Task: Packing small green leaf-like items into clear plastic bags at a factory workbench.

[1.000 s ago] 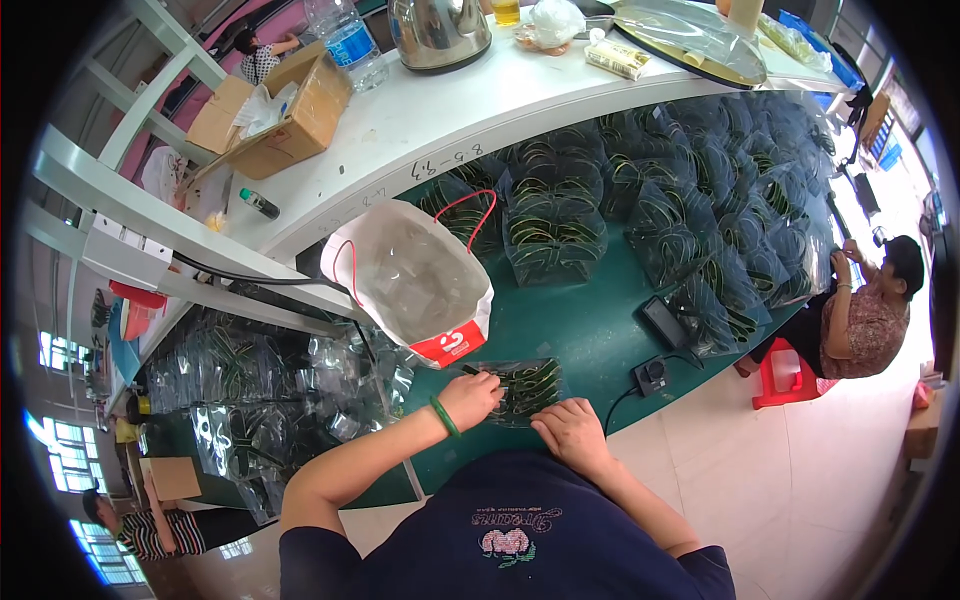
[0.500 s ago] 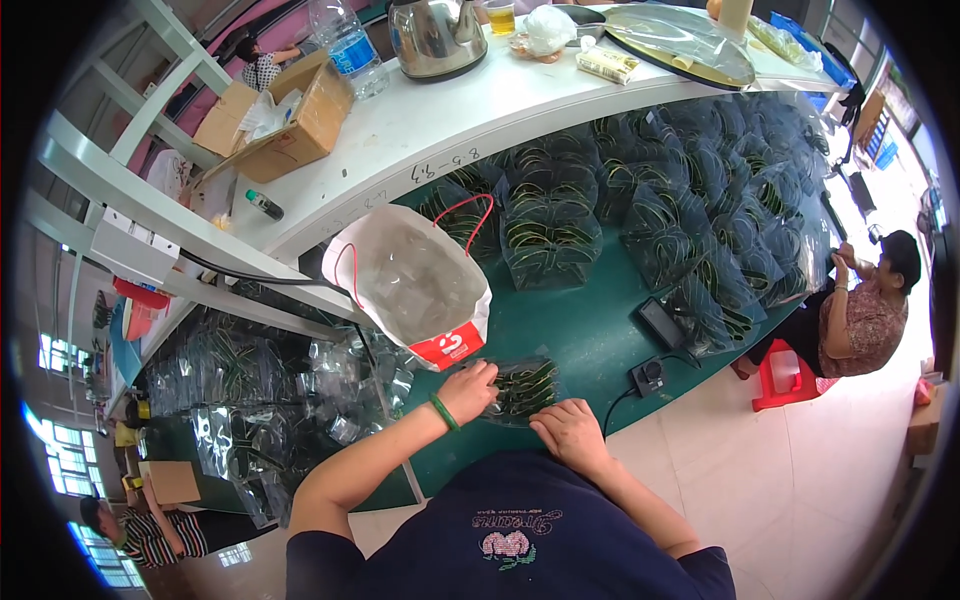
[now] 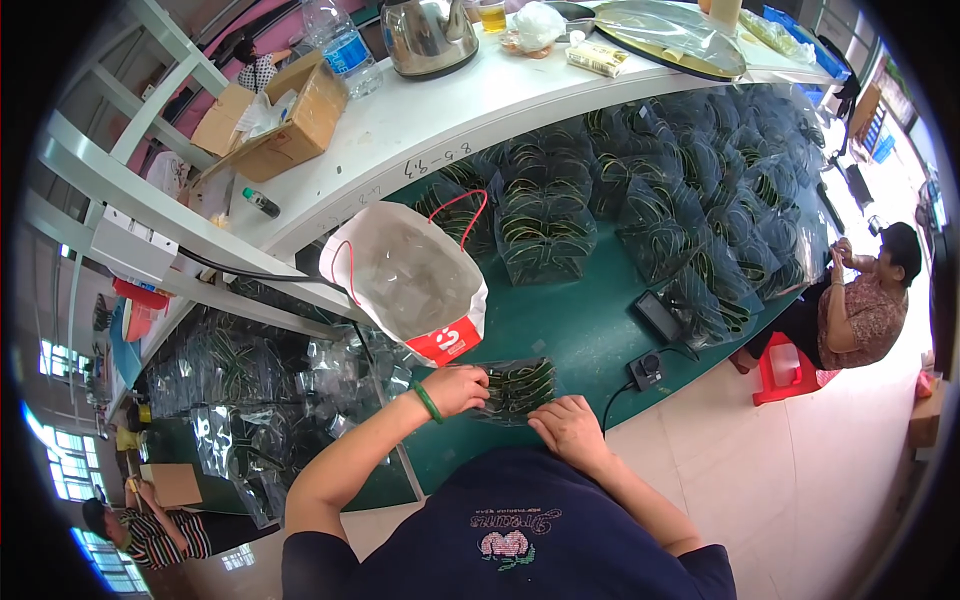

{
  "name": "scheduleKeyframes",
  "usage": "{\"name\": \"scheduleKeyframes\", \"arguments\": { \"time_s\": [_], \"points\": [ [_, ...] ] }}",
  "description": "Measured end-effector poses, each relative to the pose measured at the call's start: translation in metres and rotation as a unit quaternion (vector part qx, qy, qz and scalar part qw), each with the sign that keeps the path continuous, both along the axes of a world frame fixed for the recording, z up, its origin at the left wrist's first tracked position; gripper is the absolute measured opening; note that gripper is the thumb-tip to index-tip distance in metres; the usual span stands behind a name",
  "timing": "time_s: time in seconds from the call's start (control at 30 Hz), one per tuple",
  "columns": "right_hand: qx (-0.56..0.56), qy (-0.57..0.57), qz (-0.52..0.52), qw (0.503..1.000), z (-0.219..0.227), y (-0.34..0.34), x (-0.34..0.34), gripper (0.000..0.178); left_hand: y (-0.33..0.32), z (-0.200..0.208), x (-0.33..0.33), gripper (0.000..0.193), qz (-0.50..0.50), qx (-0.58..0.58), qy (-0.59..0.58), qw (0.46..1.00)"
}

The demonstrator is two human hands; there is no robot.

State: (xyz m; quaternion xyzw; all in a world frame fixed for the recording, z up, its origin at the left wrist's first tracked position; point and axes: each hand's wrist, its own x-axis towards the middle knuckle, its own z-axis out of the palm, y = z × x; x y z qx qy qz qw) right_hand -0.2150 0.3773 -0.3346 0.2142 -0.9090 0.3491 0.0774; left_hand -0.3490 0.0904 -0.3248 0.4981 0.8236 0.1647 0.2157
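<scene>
A clear plastic packet (image 3: 521, 389) lies on the green tabletop in front of me, holding a row of dark strips with yellow-green edges. What the strips are, I cannot tell. My left hand (image 3: 457, 390), with a green bangle at its wrist, has its fingers closed on the packet's left edge. At the packet's lower right edge, my right hand (image 3: 568, 424) has its fingers curled and pressed together on the plastic. Just beyond my left hand stands a white and red paper bag (image 3: 447, 342) with red cord handles, clear plastic pieces inside it.
Many similar packets (image 3: 547, 232) stand in rows at the far side and right. A small camera (image 3: 648, 370) and a black device (image 3: 657, 317) sit on the right, with a cable. A white shelf (image 3: 400, 150) crosses above. One person (image 3: 860, 310) sits at the right.
My left hand has shifted slightly left along with its wrist. The strips in the packet appear a little more spread out. My right hand stays nearly in place.
</scene>
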Motion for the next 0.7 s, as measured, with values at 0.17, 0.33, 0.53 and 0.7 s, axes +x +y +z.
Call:
{"name": "scheduleKeyframes", "arguments": {
  "time_s": [0.17,0.33,0.53,0.7],
  "points": [
    [0.001,0.005,-0.007,1.0,0.0,-0.001,0.0,0.016,0.01,-0.013,0.012,0.015,0.036,-0.023,0.095,0.994],
    [-0.003,0.003,-0.009,1.0,-0.002,-0.002,-0.002,0.016,0.022,-0.018,0.022,0.012,0.012,-0.098,0.202,0.974],
    [0.011,0.017,-0.012,1.0,-0.002,-0.002,-0.001,0.02,0.022,-0.02,0.014,0.009,0.058,-0.051,0.165,0.983],
    [0.02,0.007,-0.005,1.0,-0.001,0.0,0.0,0.019,0.023,-0.014,0.006,0.009,0.122,-0.013,0.046,0.991]
  ]
}}
